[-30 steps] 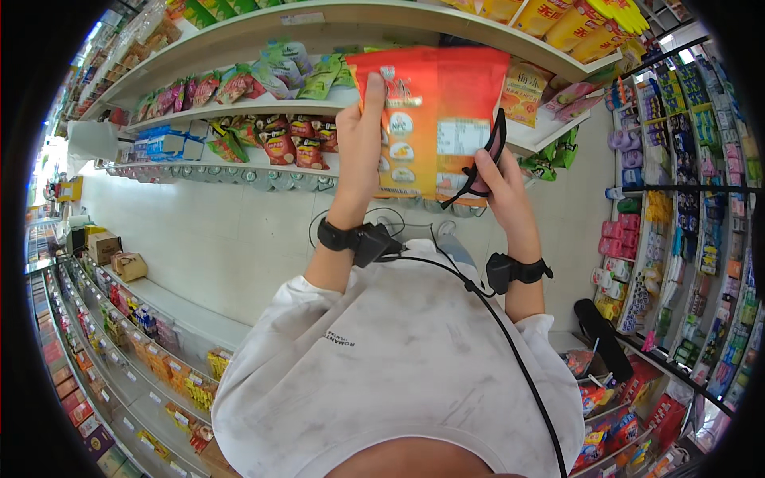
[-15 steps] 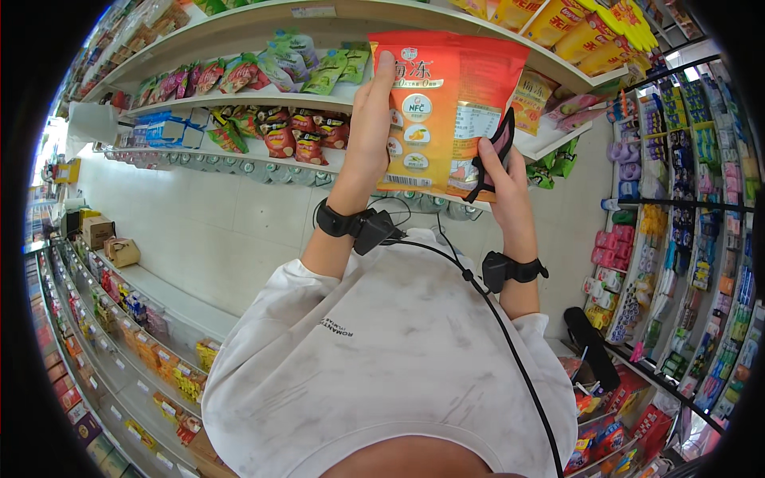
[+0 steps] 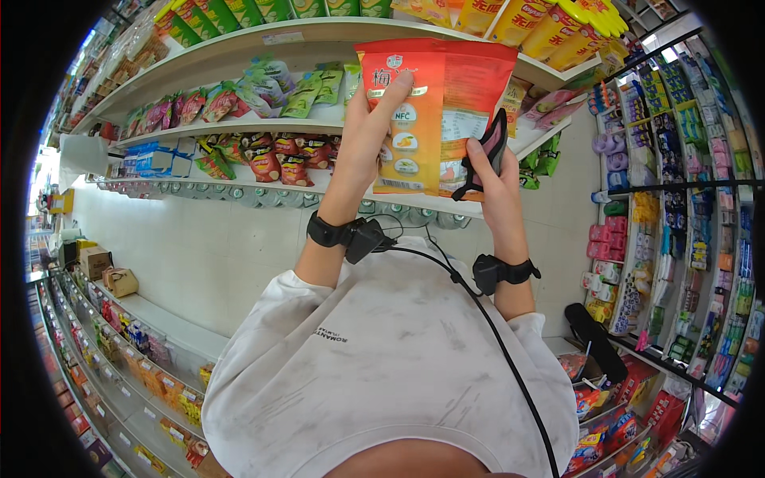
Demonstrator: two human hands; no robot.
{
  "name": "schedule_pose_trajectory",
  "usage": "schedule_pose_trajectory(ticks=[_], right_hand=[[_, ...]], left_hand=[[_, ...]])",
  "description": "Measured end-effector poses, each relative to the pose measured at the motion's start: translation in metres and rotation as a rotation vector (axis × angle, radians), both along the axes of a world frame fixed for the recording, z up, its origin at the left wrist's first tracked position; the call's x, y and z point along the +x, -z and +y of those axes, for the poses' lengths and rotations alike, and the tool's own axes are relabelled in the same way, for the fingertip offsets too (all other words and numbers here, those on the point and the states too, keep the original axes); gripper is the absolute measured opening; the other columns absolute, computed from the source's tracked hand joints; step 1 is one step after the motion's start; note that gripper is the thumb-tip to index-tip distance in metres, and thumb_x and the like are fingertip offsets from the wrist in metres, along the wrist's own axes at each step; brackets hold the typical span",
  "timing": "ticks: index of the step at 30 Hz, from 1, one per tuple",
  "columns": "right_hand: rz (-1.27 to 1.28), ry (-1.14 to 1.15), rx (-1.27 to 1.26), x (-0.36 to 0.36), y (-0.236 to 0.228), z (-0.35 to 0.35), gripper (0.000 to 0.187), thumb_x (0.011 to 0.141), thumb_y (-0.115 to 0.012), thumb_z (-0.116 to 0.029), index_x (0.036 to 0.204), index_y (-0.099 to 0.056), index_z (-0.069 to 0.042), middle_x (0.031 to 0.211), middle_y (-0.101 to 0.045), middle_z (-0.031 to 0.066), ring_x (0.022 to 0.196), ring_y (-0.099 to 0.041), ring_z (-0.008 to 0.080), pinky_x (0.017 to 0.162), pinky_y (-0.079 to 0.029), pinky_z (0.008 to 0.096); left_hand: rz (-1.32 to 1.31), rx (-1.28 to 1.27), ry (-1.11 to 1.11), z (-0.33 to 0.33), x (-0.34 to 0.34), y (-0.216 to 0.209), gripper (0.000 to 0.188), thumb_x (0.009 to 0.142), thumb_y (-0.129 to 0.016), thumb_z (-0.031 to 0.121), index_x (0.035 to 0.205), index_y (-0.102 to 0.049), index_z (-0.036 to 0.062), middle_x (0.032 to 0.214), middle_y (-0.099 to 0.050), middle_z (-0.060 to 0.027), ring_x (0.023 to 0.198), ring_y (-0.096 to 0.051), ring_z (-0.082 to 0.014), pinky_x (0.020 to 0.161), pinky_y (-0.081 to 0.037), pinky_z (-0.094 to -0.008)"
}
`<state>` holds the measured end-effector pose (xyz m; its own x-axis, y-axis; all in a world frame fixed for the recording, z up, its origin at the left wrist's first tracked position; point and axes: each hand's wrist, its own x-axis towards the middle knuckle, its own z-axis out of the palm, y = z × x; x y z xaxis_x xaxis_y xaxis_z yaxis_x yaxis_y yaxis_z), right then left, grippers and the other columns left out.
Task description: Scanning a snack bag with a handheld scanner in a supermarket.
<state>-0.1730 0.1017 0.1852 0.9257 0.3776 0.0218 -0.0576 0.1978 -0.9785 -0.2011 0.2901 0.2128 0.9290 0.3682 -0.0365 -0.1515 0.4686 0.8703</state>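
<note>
A red, orange and yellow snack bag (image 3: 458,76) is held up in front of me by both hands, its printed side facing me. My left hand (image 3: 370,127) grips its left side, with the thumb lying across the front and the other fingers hidden behind. My right hand (image 3: 496,185) is closed on the lower right side, thumb in front. Beside that hand, against the bag's right edge, is a black-edged, mauve-centred piece (image 3: 496,143) whose kind I cannot make out. Each wrist wears a black strap with a small box.
White shelves (image 3: 319,125) beyond the bag carry green snack packs (image 3: 303,94), red bags (image 3: 267,163) and yellow bags (image 3: 526,20). On the right, a tall black rack (image 3: 677,187) holds many small goods. Another shelf row (image 3: 151,350) curves along the left. A black cable (image 3: 510,358) crosses my shirt.
My left thumb has moved from the bag's left edge inward over its front. The bag and both hands have shifted slightly left in view, and more green packs show at the top.
</note>
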Motion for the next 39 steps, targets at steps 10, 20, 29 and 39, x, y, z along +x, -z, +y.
schedule_pose_trajectory(ticks=[10, 20, 29, 39], right_hand=[[0.245, 0.121, 0.189, 0.021, 0.005, -0.008, 0.031, 0.094, -0.064, -0.021, 0.117, -0.060, 0.000, 0.108, -0.066, 0.0064, 0.094, -0.066, 0.0149, 0.079, -0.054, 0.0324], [0.413, 0.049, 0.300, 0.031, 0.003, -0.012, 0.042, 0.093, -0.064, -0.021, 0.127, -0.053, 0.002, 0.119, -0.062, 0.0100, 0.106, -0.063, 0.0182, 0.089, -0.052, 0.0346], [0.011, 0.224, -0.025, 0.024, 0.008, -0.013, 0.035, 0.091, -0.069, -0.020, 0.114, -0.058, 0.005, 0.105, -0.067, 0.0086, 0.091, -0.064, 0.0129, 0.081, -0.052, 0.0284], [-0.157, 0.214, -0.211, 0.016, 0.008, -0.017, 0.030, 0.094, -0.065, -0.021, 0.108, -0.061, 0.005, 0.094, -0.066, 0.0044, 0.082, -0.060, 0.0087, 0.072, -0.049, 0.0238]], left_hand=[[0.064, 0.356, 0.082, -0.008, 0.003, 0.006, 0.085, 0.082, -0.077, 0.039, 0.140, -0.035, -0.0063, 0.112, -0.063, -0.0128, 0.090, -0.066, -0.0135, 0.067, -0.054, -0.0232], [0.192, 0.400, 0.269, -0.009, -0.001, 0.002, 0.077, 0.083, -0.076, 0.035, 0.137, -0.041, -0.0056, 0.118, -0.062, -0.0130, 0.100, -0.064, -0.0133, 0.077, -0.054, -0.0272], [-0.073, 0.766, -0.142, -0.023, 0.009, 0.020, 0.088, 0.076, -0.083, 0.032, 0.140, -0.039, -0.0078, 0.125, -0.058, -0.0216, 0.118, -0.056, -0.0251, 0.094, -0.048, -0.0373], [-0.065, 0.790, -0.054, -0.021, 0.017, 0.021, 0.067, 0.080, -0.075, 0.018, 0.139, -0.049, 0.0003, 0.105, -0.068, -0.0164, 0.095, -0.066, -0.0211, 0.075, -0.056, -0.0318]])
